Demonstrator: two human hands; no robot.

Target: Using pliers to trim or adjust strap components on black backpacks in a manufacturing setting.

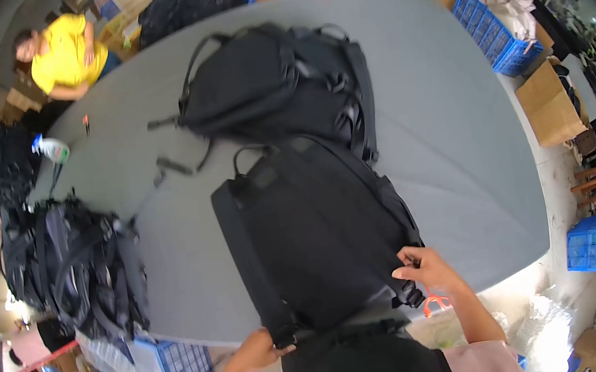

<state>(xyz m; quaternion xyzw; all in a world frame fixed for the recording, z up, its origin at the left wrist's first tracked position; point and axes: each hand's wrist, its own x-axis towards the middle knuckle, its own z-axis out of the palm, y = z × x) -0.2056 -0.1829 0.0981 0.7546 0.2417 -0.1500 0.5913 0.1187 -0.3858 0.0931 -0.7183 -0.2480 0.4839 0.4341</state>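
A black backpack (320, 236) lies on the grey table right in front of me, its top handle pointing away. At its lower left corner my left hand (258, 349) is closed on the end of a wide shoulder strap (252, 267). My right hand (427, 270) pinches the backpack's lower right edge, above a dangling black buckle (408, 295); the fingertips are partly hidden. Something orange and cord-like (436, 305) shows just below that hand. Beyond lies a second black backpack (246, 80), touching or overlapping the first, with straps and buckles trailing to its left.
More black backpacks (71, 261) are heaped along the left side of the grey table (458, 142). A spray bottle (52, 149) stands at the far left, near a person in yellow (66, 55). Blue crates (492, 32) and a cardboard box (551, 104) stand past the right edge.
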